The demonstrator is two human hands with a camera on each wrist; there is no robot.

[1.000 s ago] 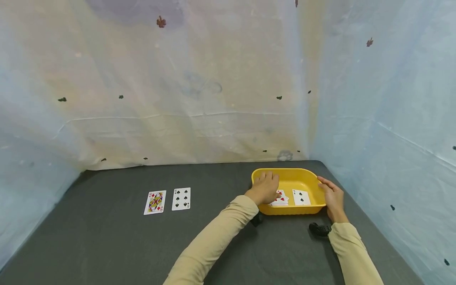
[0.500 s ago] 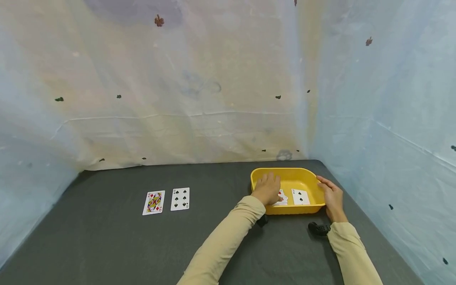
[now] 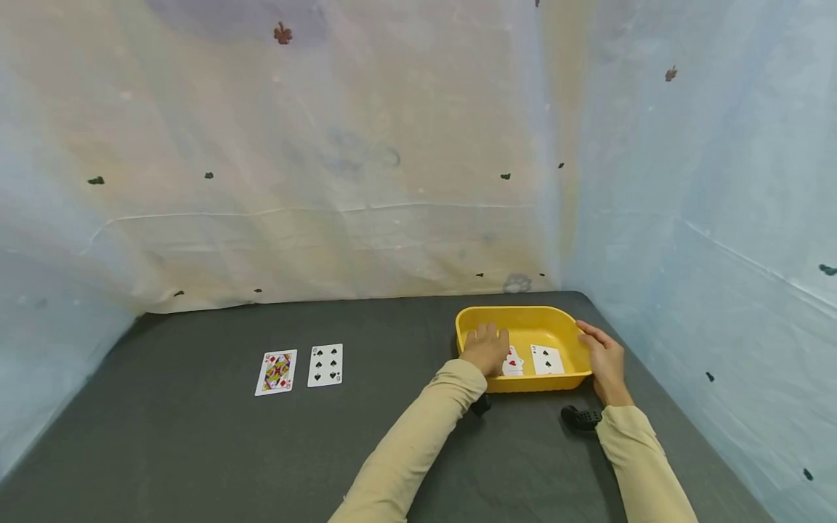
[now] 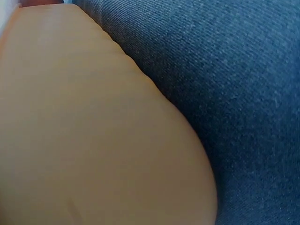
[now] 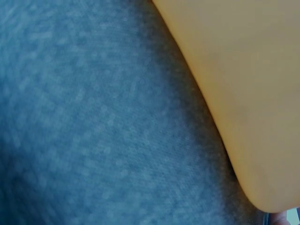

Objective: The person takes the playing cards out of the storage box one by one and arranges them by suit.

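Note:
A yellow plastic tray (image 3: 556,381) stands at the right of the dark table in the head view. My left hand (image 3: 485,350) reaches over its near left side, fingers down inside, partly covering a small pile of cards with a heart card (image 3: 513,363) on top. Whether the fingers pinch a card I cannot tell. Beside the pile lies a spade card (image 3: 547,359). My right hand (image 3: 604,361) grips the tray's right end, thumb at the rim. Both wrist views show the tray's outer wall (image 4: 103,117) close up against grey-blue cloth.
Left of the tray, a queen of diamonds (image 3: 276,373) and a six of spades (image 3: 325,365) lie face up side by side on the dark cloth table (image 3: 196,450). Pale hanging sheets (image 3: 366,145) enclose the back and sides.
My left hand has shifted slightly right and deeper over the heart pile, covering more of it. The right hand keeps its grip on the tray. The head view has turned slightly right.

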